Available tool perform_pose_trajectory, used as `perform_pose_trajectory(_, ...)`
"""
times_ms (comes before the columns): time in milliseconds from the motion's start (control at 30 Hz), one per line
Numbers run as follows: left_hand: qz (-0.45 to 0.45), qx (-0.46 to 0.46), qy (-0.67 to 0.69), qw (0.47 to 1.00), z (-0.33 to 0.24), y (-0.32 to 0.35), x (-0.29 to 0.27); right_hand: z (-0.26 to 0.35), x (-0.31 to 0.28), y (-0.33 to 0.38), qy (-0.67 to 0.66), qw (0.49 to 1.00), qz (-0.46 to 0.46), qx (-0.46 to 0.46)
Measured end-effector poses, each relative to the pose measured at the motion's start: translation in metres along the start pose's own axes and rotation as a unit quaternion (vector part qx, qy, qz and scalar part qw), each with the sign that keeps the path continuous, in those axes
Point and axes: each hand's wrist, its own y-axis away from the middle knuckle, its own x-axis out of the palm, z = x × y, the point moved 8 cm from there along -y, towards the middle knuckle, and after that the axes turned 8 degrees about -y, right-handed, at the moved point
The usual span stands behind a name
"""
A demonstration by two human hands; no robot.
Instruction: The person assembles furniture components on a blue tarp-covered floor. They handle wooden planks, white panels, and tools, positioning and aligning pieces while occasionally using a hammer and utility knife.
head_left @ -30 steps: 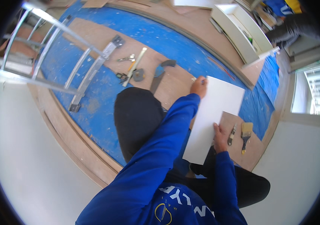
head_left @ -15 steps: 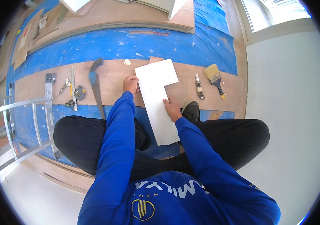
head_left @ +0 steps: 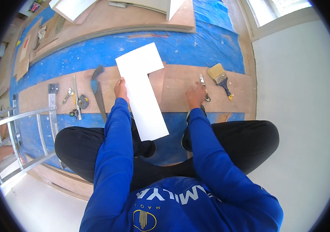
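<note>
A white L-shaped panel (head_left: 143, 98) is tilted up over the plywood strip, its lower end above my shoe. My left hand (head_left: 121, 91) is closed on the panel's left edge, the thumb at the edge and the other fingers mostly hidden. My right hand (head_left: 195, 94), somewhat blurred, is off the panel with its fingers loosely apart. It is over the near part of a utility knife (head_left: 202, 80) and partly covers it; whether it touches the knife cannot be made out. Right of the knife lies a wide paintbrush (head_left: 221, 79) with pale bristles.
On the plywood strip (head_left: 176, 83) to the left lie a handsaw (head_left: 97, 91), a tape measure (head_left: 83, 101) and a metal ruler (head_left: 75, 87). A metal ladder (head_left: 22, 120) stands at far left. Stacked boards (head_left: 134, 19) lie beyond the blue sheeting (head_left: 107, 46). A white wall (head_left: 296, 100) bounds the right.
My right hand has let go of the panel and moved right to the utility knife. The panel, in my left hand, has shifted left and slightly away from me.
</note>
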Motion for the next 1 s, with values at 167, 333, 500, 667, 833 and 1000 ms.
perform_pose_trajectory(167,-0.035,0.015,-0.009,0.999,-0.014,-0.006,0.003,-0.056,-0.029,-0.02,0.097,0.992,-0.03,0.074)
perform_pose_trajectory(333,0.03,0.14,-0.107,0.984,-0.094,0.023,0.046,-0.065,-0.01,-0.01,0.078,0.983,0.035,0.162)
perform_pose_trajectory(500,0.186,0.189,-0.038,0.963,-0.19,0.093,0.124,-0.078,-0.08,-0.07,-0.303,0.912,-0.218,0.172)
perform_pose_trajectory(667,0.169,0.258,-0.12,0.944,-0.281,0.135,0.118,0.145,-0.232,-0.082,-0.567,0.818,-0.084,-0.047)
perform_pose_trajectory(833,0.245,0.343,-0.213,0.881,-0.342,0.189,0.158,0.307,-0.341,-0.012,-0.48,0.832,0.07,-0.27)
perform_pose_trajectory(1000,0.319,0.343,-0.1,0.878,-0.366,0.274,0.173,0.354,-0.36,0.036,-0.34,0.853,0.127,-0.376)
